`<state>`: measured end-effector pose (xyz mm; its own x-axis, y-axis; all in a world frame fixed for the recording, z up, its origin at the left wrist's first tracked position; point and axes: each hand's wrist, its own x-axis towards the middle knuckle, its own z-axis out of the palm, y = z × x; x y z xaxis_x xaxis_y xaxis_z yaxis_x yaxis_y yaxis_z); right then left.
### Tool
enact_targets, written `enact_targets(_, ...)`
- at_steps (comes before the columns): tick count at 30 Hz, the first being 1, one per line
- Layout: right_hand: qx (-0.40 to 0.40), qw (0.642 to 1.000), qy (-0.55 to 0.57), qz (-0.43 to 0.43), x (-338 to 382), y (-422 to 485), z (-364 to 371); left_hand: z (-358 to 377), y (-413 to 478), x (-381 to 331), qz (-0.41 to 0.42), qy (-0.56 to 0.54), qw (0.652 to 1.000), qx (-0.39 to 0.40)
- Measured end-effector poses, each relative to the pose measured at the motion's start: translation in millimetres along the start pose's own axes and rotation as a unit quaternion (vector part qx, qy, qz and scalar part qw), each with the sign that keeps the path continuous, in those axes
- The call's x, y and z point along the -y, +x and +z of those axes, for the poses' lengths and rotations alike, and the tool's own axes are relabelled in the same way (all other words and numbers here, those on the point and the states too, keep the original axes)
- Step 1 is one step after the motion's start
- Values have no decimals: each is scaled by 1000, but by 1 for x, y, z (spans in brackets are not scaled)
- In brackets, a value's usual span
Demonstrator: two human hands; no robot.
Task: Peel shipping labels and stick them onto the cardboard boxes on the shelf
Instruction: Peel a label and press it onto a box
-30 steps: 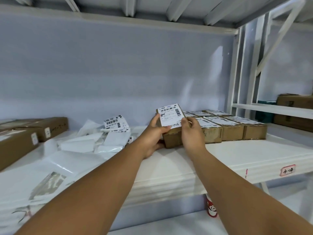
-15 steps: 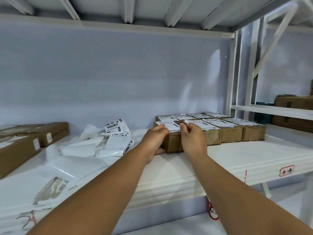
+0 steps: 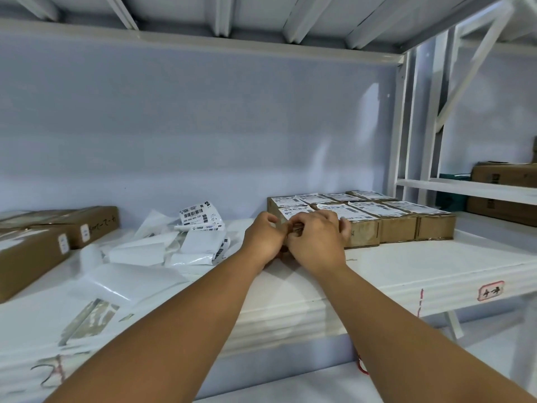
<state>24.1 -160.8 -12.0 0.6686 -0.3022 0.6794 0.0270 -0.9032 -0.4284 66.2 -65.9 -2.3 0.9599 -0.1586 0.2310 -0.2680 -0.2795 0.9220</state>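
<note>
Left grip [image 3: 263, 237] curls round the left corner of the box [image 3: 290, 254]; right grip [image 3: 316, 242] lies spread, pressing its front. A second ago the box was tilted up. Now it sits flat on the shelf [image 3: 406, 266], label [image 3: 295, 211] upward, joining the labelled row [image 3: 398, 225]. This box looks finished.

light: soft, even, bluish | shadows: faint on shelf [image 3: 406, 269] | edges: bowed | focus: slightly soft

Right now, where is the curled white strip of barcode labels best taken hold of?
Probably pinch the raised upper edge of the curled white strip of barcode labels, coming from the front and above. It arches up off the loose white backing papers, so that edge stands free; its lower end lies among them.
</note>
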Motion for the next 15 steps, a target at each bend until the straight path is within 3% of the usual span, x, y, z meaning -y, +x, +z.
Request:
enact_targets(4,34,999,13,7,-2,1,-1,0,2,0,12,1,1000,3)
enact_targets(15,12,999,16,-42,-13,7,7,3,8,5,26,26,999,38)
